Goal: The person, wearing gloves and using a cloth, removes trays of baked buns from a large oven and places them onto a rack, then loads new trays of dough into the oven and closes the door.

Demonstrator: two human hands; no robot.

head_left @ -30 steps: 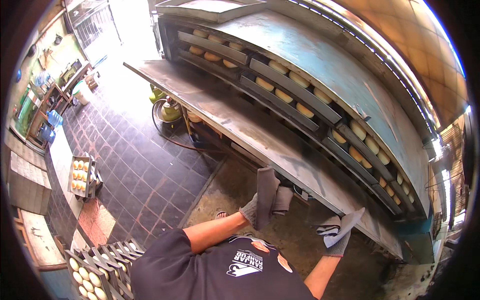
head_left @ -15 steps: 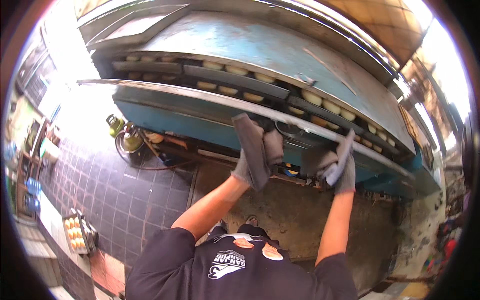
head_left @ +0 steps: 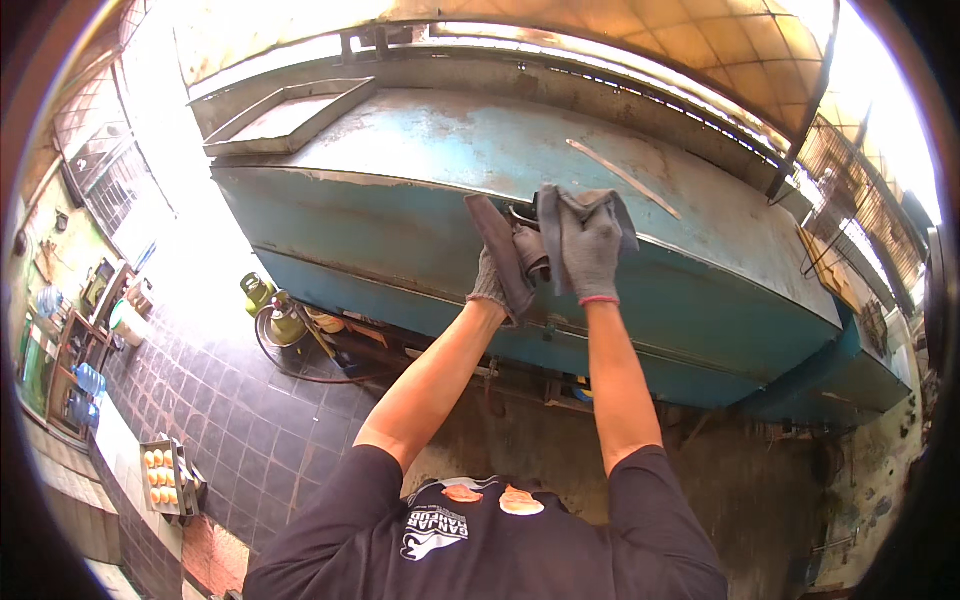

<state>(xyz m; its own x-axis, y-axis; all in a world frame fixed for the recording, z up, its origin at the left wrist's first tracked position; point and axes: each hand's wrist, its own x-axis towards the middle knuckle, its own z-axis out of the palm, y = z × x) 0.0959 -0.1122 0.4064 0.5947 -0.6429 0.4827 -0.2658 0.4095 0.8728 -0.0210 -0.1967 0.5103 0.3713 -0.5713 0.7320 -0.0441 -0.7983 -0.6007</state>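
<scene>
The left hand (head_left: 488, 280), in a gray knit glove, grasps a brown-gray cloth (head_left: 503, 255) that hangs along its inner side. The right hand (head_left: 592, 262), gloved too, is just beside it and grasps a gray cloth (head_left: 550, 225) folded over its fingers. Both are raised to the upper edge of the long blue door (head_left: 390, 225), near its middle. The door stands up, closed, across the front of a wide oven (head_left: 460, 130). A dark curved handle (head_left: 522, 212) shows between the cloths, though they hide too much to tell whether any fingers are around it.

On top of the oven, a shallow metal tray (head_left: 290, 118) sits toward the left end, and a thin wooden stick (head_left: 625, 180) lies slantwise to the right of the hands. Below the oven's left part, a green gas bottle (head_left: 257, 292) stands on the dark tiled floor (head_left: 230, 410). Well apart, at lower left, browned buns (head_left: 160, 477) lie in rows on a tray.
</scene>
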